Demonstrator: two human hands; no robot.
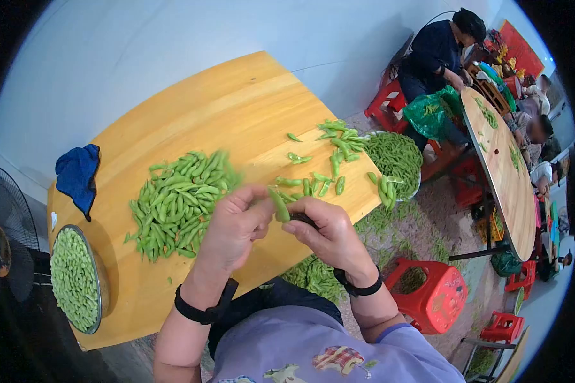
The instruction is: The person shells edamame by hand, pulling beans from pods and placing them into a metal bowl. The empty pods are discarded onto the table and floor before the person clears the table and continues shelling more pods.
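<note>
1 plump, curved green bean pod (278,205) is held up between the hands, above the pale wooden worktop (236,89). The left hand (239,220) has its grip pinched on it; the right hand (326,230) grasps 1 dark object (303,219), kind unclear, thumb at the pod. Opening this pod appears the step in hand; the next move likely calls for a steady pinch. Outward: 1 heap of green pods (179,204), too many to count; 1 round metal bowl (103,287) of pale green beans (75,274); 1 blue cloth (78,175).

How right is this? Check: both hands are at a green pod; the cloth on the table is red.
Not red: the head view shows a blue cloth there. The left hand and right hand are indeed at a green pod.
</note>
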